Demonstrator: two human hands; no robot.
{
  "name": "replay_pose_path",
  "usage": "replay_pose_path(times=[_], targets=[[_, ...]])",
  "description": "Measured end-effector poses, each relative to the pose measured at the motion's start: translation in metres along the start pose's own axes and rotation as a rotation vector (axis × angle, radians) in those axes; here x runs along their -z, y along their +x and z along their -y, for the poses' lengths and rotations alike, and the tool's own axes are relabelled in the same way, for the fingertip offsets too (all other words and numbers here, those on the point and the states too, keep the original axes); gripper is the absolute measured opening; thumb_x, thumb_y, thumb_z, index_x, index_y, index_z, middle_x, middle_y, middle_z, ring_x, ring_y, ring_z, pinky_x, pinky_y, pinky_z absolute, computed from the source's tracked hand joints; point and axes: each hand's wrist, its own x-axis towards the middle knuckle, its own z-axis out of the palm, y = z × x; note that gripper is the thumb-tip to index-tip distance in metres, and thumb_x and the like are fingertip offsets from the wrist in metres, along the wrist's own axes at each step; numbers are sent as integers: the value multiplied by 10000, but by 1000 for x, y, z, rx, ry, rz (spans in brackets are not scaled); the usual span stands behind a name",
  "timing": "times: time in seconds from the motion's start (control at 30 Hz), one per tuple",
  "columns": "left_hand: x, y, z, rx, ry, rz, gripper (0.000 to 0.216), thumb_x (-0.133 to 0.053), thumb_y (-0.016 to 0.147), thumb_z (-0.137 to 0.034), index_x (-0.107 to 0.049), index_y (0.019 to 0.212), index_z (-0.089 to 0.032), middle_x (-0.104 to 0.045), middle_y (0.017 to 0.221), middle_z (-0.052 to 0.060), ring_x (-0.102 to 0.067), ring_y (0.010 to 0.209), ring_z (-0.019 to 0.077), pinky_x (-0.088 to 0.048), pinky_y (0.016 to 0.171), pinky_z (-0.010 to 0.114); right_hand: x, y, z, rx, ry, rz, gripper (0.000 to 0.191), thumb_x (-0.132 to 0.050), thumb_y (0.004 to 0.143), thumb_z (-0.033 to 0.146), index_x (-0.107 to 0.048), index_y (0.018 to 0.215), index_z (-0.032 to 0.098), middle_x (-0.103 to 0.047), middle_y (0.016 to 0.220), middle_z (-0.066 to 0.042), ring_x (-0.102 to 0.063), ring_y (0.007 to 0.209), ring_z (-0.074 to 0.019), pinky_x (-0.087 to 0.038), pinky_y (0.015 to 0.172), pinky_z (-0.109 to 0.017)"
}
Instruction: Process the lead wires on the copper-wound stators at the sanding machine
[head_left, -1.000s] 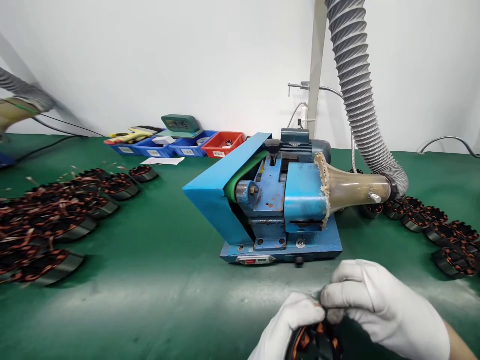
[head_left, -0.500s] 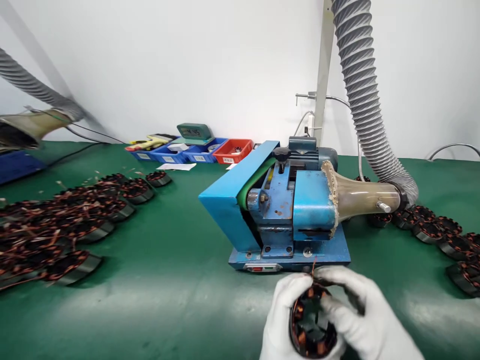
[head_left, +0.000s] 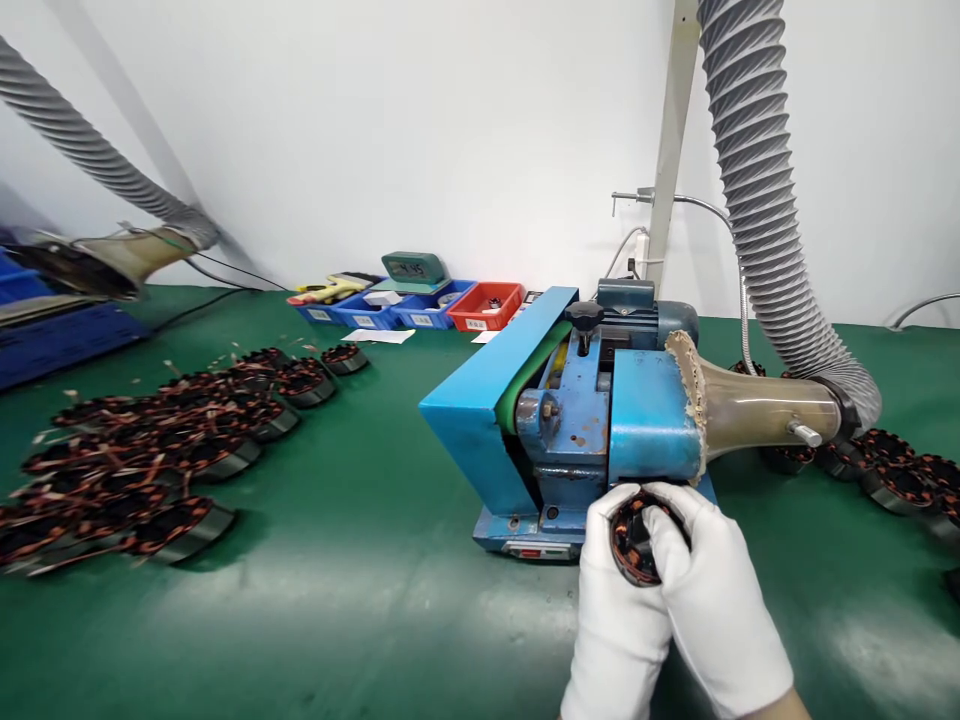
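Observation:
Both my hands wear white gloves and hold one round motor stator (head_left: 634,540) with copper windings, raised against the front of the blue belt machine (head_left: 570,430). My left hand (head_left: 611,600) grips the stator's left side. My right hand (head_left: 712,600) wraps over its right side and top. The stator sits just below the machine's slot, near the red and green switch on its base.
Several wound stators (head_left: 150,460) lie in rows on the green mat (head_left: 337,600) at left. More stators (head_left: 892,470) lie at right. A ribbed extraction hose (head_left: 757,200) joins the machine's clear funnel. Blue and red bins (head_left: 420,305) and a green clock stand at the back.
My hands lifted the stator from near the table's front edge up and forward to the machine's front. The view shifted left, showing another hose and funnel at far left.

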Motion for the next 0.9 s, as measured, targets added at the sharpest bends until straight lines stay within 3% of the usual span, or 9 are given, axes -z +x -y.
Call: replay_pose_path(times=[0.17,0.3,0.4,0.6,0.77,0.9], targets=[[5,-7,0,-47,83,23,532,-837,462,-181,-617,944,-232,-683,970,45,-654,923,247,-526,830,363,4,-9,-2,-26,53,-5,306,-438,849,289,-706,962,195,-737,1003,-97,-685,918,-266,-529,839,-429],[22,-24,10,-32,84,65,414,-824,515,-255,-645,887,-237,-666,907,51,-662,863,262,-548,774,384,4,-33,-21,60,59,-20,288,-459,833,284,-701,975,223,-741,1009,-65,-700,914,-240,-549,791,-349],[28,-30,16,-81,119,86,500,-838,456,-215,-646,917,-248,-660,956,50,-654,911,285,-539,825,406,0,-39,-30,91,79,-54,292,-465,830,270,-694,1005,220,-742,1009,-64,-703,907,-228,-546,790,-325],[8,-11,8,6,68,39,542,-804,486,-174,-584,979,-230,-673,1025,65,-674,922,260,-551,802,368,-2,-11,-15,-77,157,-5,273,-463,855,279,-693,987,214,-737,1016,-72,-683,931,-243,-533,839,-385],[-8,2,-17,0,81,78,474,-781,474,-167,-566,894,-211,-704,902,61,-698,831,248,-564,766,364,2,-1,-3,-118,198,-10,273,-483,832,296,-710,930,180,-746,978,-108,-687,896,-275,-527,837,-440],[-10,-2,-22,-18,130,75,452,-768,494,-154,-572,898,-202,-701,920,72,-691,869,255,-558,801,373,3,-3,-4,-128,241,4,284,-509,819,306,-719,935,154,-748,976,-133,-698,890,-282,-552,818,-425]])
